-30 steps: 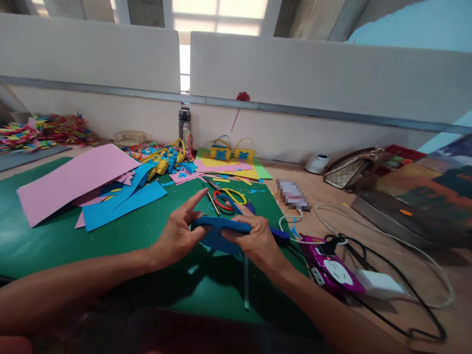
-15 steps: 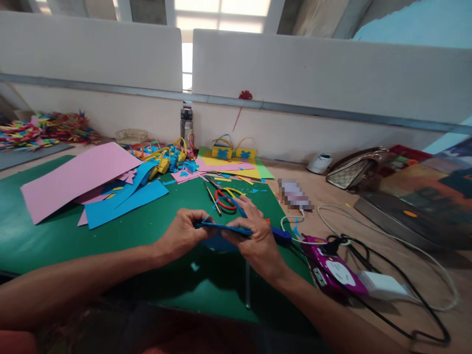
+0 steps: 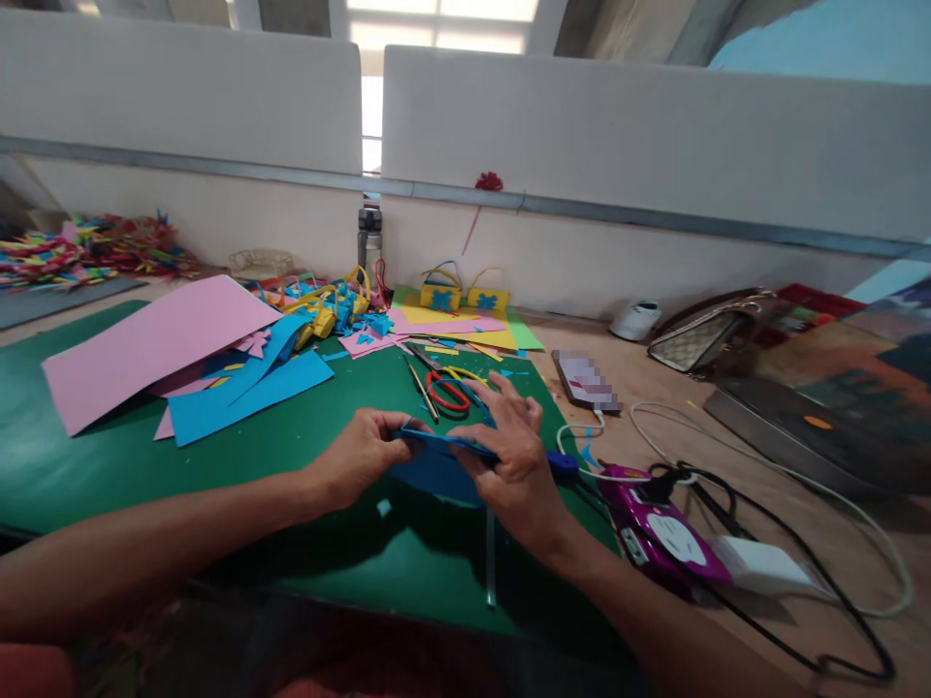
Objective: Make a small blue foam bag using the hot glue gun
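A folded blue sheet of craft paper or foam (image 3: pixel 436 472) is held between my hands, over the green mat. My left hand (image 3: pixel 362 454) pinches its left edge between thumb and fingers. On the right end my right hand (image 3: pixel 515 456) grips it with the thumb side, its other fingers raised and spread. A thin blue strip (image 3: pixel 476 390) curves up by those fingers. Just beyond lie red-handled scissors (image 3: pixel 447 393) and a slim pointed stick (image 3: pixel 422 388). Behind my right wrist shows part of a blue tool (image 3: pixel 562 467) with a dark cord. Nearer me lies a clear stick (image 3: pixel 490 560).
Pink sheets (image 3: pixel 160 344) and blue sheets (image 3: pixel 251 397) lie left on the green mat (image 3: pixel 305 553). Small yellow bags (image 3: pixel 440 297) stand at the back. Right are a phone (image 3: pixel 586 380), a purple power strip (image 3: pixel 658 528) with cables, and a handbag (image 3: pixel 702 334).
My right hand's fingers have lifted and spread a little, and the blue piece has tilted so more of its face shows. The left hand keeps its pinch.
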### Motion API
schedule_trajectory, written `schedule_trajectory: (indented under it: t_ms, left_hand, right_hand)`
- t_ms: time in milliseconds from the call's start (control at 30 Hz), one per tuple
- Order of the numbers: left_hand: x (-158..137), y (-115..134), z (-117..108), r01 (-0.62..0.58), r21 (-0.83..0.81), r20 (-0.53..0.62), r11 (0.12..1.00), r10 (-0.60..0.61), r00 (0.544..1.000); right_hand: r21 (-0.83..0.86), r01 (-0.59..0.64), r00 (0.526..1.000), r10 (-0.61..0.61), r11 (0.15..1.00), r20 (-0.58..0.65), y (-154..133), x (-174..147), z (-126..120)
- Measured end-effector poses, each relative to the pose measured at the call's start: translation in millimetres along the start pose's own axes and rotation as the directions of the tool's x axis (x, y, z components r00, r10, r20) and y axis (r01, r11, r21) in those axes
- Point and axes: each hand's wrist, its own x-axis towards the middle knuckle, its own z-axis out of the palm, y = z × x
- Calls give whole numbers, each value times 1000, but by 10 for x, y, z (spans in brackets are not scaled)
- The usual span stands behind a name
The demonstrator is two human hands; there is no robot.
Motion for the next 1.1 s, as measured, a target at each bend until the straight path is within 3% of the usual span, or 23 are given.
schedule_trajectory:
  t_ms: [167, 400, 667, 933, 1100]
  left_hand:
    - [14, 5, -16, 46, -46, -38, 998, -48, 998]
    - [8, 90, -33, 69, -111, -66, 991, -77, 995]
    - [-8, 164, -53, 31, -191, 13, 981, -29, 999]
    - [-17, 164, -108, -9, -230, 53, 973, 21, 998]
    - [-31, 160, -122, -65, -281, 175, 957, 118, 978]
  right_hand:
    - [-127, 148, 987, -155, 981, -48, -2, -28, -5]
    - [-247, 300, 930, -341, 921, -139, 42, -19, 31]
    - [-336, 356, 925, -379, 872, -6, 46, 16, -76]
    - [-409, 384, 913, -407, 828, 32, 11, -1, -113]
    - [-487, 396, 893, -449, 779, 8, -2, -11, -86]
